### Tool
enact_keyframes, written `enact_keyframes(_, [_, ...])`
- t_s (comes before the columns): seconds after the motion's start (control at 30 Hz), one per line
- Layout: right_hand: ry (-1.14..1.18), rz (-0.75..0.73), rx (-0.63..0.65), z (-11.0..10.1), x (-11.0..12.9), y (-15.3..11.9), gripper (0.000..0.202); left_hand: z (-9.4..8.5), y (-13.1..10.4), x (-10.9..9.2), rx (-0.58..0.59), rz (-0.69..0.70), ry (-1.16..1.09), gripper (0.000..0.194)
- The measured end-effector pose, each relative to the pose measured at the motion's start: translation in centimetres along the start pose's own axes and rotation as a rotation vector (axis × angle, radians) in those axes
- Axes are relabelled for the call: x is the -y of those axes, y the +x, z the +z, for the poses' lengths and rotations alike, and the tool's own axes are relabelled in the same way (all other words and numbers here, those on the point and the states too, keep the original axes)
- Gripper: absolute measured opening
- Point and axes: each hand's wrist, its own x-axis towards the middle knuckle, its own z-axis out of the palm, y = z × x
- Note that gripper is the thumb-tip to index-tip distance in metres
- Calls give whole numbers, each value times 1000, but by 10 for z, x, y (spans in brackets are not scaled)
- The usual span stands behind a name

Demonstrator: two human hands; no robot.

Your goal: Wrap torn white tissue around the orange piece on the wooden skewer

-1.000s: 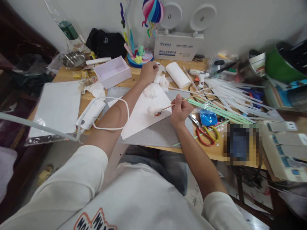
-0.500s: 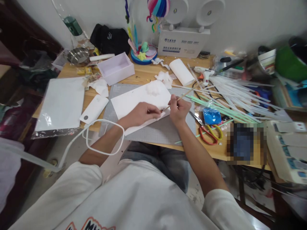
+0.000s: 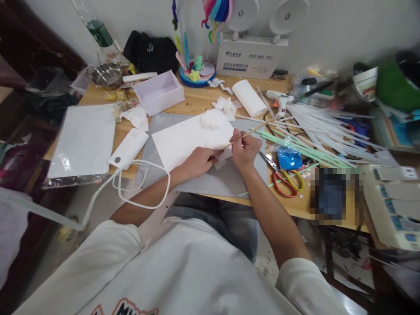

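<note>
A thin wooden stick runs slantwise over the mat, its lower end at the fingertips of my left hand. My right hand is closed round the stick, thumb on top. The fingers of my left hand are pressed together; what lies between them is hidden. Beneath that hand is a white sheet with a tuft of white cotton on it. A thinner wisp of cotton lies just behind the left fingers. Below the fingertips shows a small pale strip.
A grey cutting mat covers the table's middle. Scissors, a blue packet, plastic sticks and a glue gun are to the right. A white device with a looped cable and a lilac box are left.
My left hand has shifted slightly down, its fingers now closer together at the stick's end. The sheet's near edge sits farther back, and the pale strip shows more. My right hand has hardly moved.
</note>
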Motion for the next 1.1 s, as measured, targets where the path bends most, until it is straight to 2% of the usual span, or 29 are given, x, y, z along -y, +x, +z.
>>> enact_keyframes(0.17, [-8,-3,36,0,0,1,61,-4,-3,1,-55,-5,-21,32])
enact_keyframes(0.3, [-57,-49,14,1,1,1,61,-2,-4,1,-101,-29,-41,30])
enact_keyframes(0.43, [-68,-38,8,1,-1,1,61,0,1,1,-160,-70,-15,24])
enact_keyframes(0.57, [-64,-41,8,0,0,1,61,1,8,0,-168,-83,59,20])
enact_keyframes(0.77, [-110,-115,-83,-5,5,-1,66,8,12,3,-230,-94,69,19])
enact_keyframes(0.97, [-143,-172,43,-3,6,-4,64,12,14,9,-288,-117,-20,17])
enact_keyframes(1.1, [-162,-192,83,-1,4,-4,62,14,16,12,-302,-121,-87,18])
